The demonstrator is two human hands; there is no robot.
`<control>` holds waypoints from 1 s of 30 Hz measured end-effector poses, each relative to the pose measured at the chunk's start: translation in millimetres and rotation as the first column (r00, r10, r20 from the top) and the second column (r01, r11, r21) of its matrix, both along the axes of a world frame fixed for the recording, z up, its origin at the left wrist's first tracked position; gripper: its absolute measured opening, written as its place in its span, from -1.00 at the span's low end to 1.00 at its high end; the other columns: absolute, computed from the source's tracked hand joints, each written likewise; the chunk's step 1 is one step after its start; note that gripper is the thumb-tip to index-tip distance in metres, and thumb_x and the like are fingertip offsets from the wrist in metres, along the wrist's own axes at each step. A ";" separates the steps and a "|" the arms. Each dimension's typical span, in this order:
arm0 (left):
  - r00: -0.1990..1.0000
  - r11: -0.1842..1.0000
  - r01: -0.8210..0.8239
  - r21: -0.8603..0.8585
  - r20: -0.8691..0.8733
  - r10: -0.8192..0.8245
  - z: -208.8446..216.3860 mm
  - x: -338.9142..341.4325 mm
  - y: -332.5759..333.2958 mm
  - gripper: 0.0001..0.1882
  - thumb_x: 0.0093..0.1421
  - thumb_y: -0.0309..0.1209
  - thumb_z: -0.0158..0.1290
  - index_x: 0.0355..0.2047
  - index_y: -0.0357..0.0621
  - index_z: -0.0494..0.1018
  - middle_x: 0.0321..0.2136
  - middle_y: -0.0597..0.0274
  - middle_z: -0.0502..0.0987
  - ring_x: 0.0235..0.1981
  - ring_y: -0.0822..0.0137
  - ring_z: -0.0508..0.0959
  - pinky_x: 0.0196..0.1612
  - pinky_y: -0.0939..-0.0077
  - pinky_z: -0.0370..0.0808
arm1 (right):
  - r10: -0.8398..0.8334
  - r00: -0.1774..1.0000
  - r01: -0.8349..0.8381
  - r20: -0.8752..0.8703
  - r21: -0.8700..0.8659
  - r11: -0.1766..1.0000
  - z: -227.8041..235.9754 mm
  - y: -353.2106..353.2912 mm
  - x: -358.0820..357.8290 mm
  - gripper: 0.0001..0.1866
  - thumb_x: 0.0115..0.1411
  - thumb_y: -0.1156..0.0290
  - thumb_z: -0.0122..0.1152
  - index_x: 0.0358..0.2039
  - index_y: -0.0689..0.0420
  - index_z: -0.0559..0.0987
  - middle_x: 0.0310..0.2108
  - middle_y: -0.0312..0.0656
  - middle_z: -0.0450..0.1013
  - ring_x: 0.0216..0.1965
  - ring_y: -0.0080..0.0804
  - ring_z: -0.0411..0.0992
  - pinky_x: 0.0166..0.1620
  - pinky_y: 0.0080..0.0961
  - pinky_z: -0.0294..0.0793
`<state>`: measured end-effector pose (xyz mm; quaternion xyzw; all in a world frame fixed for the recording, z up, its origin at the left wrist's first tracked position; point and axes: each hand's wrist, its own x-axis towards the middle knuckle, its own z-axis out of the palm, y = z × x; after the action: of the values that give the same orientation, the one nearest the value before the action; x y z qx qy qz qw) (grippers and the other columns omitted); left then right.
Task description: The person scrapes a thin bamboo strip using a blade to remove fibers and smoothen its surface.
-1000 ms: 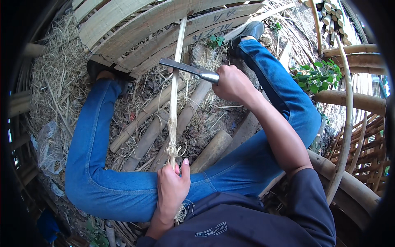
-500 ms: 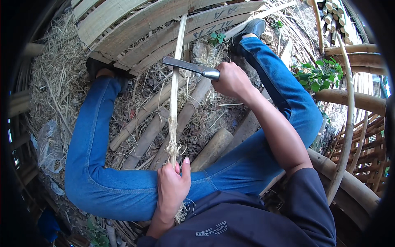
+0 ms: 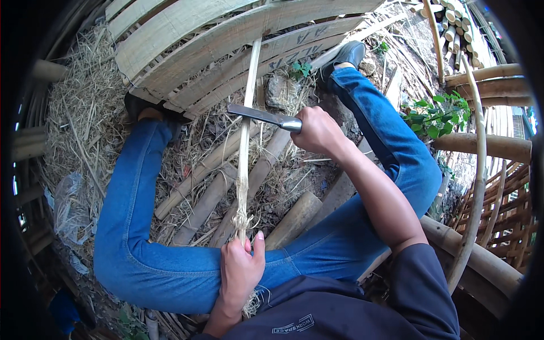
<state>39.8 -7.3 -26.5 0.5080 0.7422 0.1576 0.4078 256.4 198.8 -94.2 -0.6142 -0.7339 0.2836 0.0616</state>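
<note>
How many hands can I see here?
2: the left hand grips the pale strip; the right hand holds a knife across it. No others show.

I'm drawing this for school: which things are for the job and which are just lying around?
For the job:
metal blade, in the right hand
pale wooden strip, in the left hand

Seemingly just lying around:
dry straw
clear plastic
grey block
stacked poles

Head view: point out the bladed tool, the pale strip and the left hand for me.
Bladed tool point(image 3: 259, 115): head view, on the flat of its metal blade.
Pale strip point(image 3: 243, 153): head view, on its bare length between the blade and the frayed part.
Left hand point(image 3: 241, 271): head view, on its back.
</note>
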 end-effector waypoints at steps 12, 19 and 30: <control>1.000 1.000 0.004 -0.016 -0.004 -0.004 -4.4 -2.9 -1.3 -0.52 0.22 -0.25 0.19 -0.70 -0.25 0.27 -0.80 -0.12 0.36 -0.70 -0.14 0.47 -0.57 0.08 0.32 | -0.004 1.000 0.005 -0.024 0.021 1.000 7.7 1.4 3.6 -0.82 -0.04 0.42 0.15 -0.55 0.30 0.59 -0.53 0.22 0.51 -0.41 0.16 0.54 -0.21 -0.09 0.56; 1.000 1.000 -0.009 0.006 -0.004 0.009 -3.8 -0.9 -1.5 -0.51 0.22 -0.25 0.19 -0.71 -0.24 0.27 -0.80 -0.11 0.36 -0.71 -0.12 0.46 -0.57 0.04 0.31 | -0.069 0.997 0.068 -0.017 -0.048 0.997 12.3 3.1 2.0 -0.72 0.06 0.30 0.19 -0.53 0.31 0.61 -0.53 0.23 0.51 -0.40 0.15 0.56 -0.20 -0.09 0.56; 1.000 1.000 0.016 -0.007 -0.023 -0.016 -5.7 -3.9 -4.9 -0.54 0.22 -0.26 0.20 -0.67 -0.26 0.28 -0.80 -0.09 0.35 -0.72 -0.12 0.45 -0.57 0.06 0.31 | -0.022 0.999 0.022 -0.027 -0.022 1.000 8.1 -1.0 -2.4 -0.77 -0.09 0.40 0.14 -0.52 0.34 0.62 -0.50 0.26 0.53 -0.37 0.18 0.57 -0.12 -0.11 0.58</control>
<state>35.9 -12.2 -32.2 0.5143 0.7432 0.1461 0.4022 254.0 197.8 -86.0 -0.6189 -0.7230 0.2993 0.0681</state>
